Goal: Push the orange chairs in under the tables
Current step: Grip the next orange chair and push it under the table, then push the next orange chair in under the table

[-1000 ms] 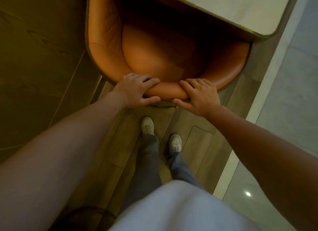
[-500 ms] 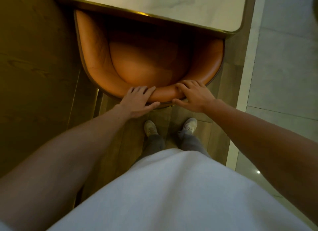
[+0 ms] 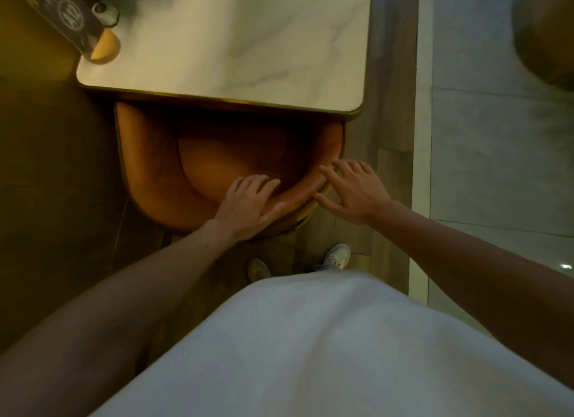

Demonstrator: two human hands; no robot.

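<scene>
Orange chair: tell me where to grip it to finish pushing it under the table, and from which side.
Grip the orange chair on the curved top rim of its backrest, from behind, the side nearest the person. The seat front is already beneath the marble table, so the rim is the only reachable part. The left hand rests there, fingers draped over it; the right hand is spread at the rim's right end.

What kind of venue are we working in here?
Probably a café or restaurant: a marble-topped table with a brass edge, a padded orange chair tucked under it, and a dark table sign.
</scene>
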